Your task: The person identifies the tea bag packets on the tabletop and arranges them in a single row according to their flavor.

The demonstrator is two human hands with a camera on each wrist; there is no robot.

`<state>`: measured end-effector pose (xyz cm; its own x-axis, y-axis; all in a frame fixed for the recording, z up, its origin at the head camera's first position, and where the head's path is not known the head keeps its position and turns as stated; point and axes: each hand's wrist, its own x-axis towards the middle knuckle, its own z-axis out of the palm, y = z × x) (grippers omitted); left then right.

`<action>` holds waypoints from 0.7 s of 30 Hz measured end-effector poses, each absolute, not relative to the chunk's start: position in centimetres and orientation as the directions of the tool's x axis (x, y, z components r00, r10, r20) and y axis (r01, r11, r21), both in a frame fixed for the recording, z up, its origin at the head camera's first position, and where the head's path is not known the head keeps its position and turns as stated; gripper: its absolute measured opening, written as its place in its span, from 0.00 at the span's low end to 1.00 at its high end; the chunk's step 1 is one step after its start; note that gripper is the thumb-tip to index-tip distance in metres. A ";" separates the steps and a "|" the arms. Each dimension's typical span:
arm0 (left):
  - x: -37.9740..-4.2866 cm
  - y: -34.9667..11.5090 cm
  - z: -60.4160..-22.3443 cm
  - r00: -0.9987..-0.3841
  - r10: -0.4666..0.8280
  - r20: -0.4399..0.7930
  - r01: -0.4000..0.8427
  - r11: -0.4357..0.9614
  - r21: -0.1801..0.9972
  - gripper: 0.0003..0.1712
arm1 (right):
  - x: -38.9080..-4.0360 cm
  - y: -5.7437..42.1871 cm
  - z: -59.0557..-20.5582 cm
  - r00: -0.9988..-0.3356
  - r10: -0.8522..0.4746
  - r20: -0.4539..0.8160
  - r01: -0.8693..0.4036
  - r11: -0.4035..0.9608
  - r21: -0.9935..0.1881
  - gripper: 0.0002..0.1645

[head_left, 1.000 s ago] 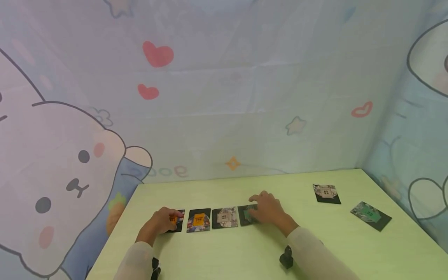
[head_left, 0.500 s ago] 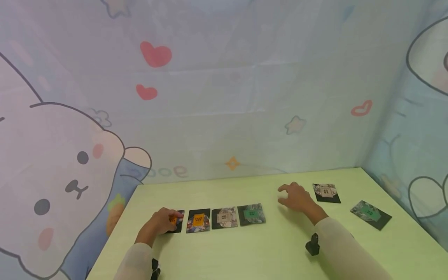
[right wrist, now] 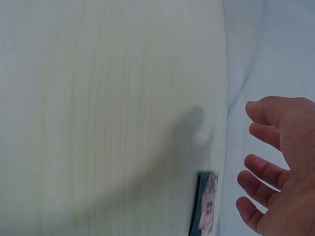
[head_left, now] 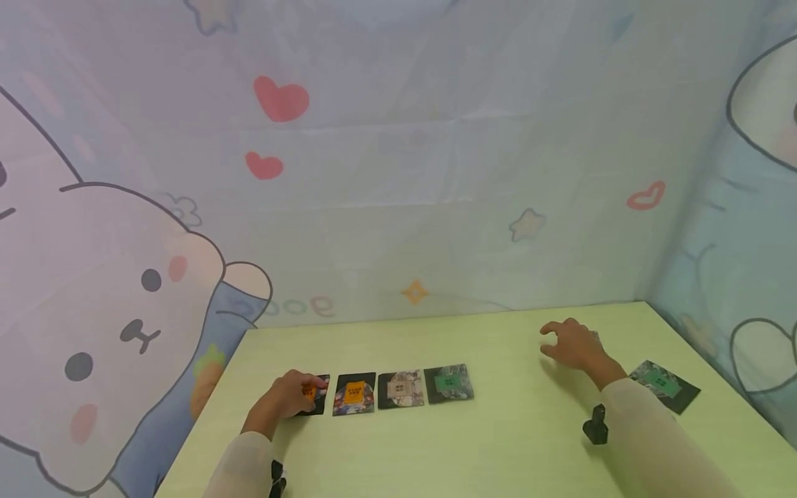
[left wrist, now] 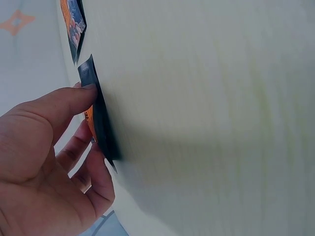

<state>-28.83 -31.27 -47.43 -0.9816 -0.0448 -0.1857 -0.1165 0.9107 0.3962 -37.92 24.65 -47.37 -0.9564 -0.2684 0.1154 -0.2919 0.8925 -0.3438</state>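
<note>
My left hand (head_left: 291,393) rests at the left end of a row of small flat packets, holding a black packet with an orange label (left wrist: 102,123) between thumb and curled fingers. To its right lie another orange-labelled packet (head_left: 354,394), a beige-labelled packet (head_left: 400,389) and a green-labelled packet (head_left: 449,383). My right hand (head_left: 574,346) hovers above the table at the right, fingers spread and loosely bent, holding nothing. It mostly covers a pink-beige packet (right wrist: 208,206) in the head view; the right wrist view shows that packet below the fingers, apart from them.
Partly behind the right sleeve lies a second green-labelled packet (head_left: 666,385). The pale yellow-green table (head_left: 436,456) meets a printed cloth backdrop (head_left: 398,207) at its back and right edges. Each wrist carries a small black device (head_left: 596,425).
My right hand has left the green-labelled packet at the row's right end and moved right, to above the pink-beige packet. The left hand stays on its packet.
</note>
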 end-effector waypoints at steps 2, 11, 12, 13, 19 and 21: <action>-28.9 -31.3 -47.5 -0.982 -0.042 -0.183 -0.113 0.910 0.398 0.25 | -38.4 25.5 -47.3 -0.964 -0.252 0.090 -0.267 0.906 -0.328 0.27; -29.0 -31.5 -47.7 -0.984 -0.041 -0.176 -0.111 0.905 0.410 0.24 | -39.3 28.6 -47.4 -0.985 -0.170 0.027 -0.170 0.933 -0.318 0.27; -29.0 -31.5 -47.7 -0.984 -0.040 -0.176 -0.110 0.905 0.411 0.24 | -39.3 28.8 -47.4 -0.986 -0.164 0.022 -0.162 0.935 -0.315 0.27; -29.0 -31.5 -47.7 -0.984 -0.038 -0.175 -0.108 0.905 0.412 0.24 | -39.3 29.0 -47.5 -0.987 -0.162 0.017 -0.159 0.936 -0.315 0.27; -29.0 -31.6 -47.8 -0.984 -0.042 -0.172 -0.110 0.907 0.407 0.24 | -39.5 29.9 -48.2 -0.985 -0.171 -0.006 -0.162 0.945 -0.283 0.28; -29.0 -31.5 -47.8 -0.984 -0.045 -0.175 -0.114 0.906 0.408 0.24 | -39.6 30.3 -48.6 -0.986 -0.167 -0.019 -0.155 0.945 -0.288 0.28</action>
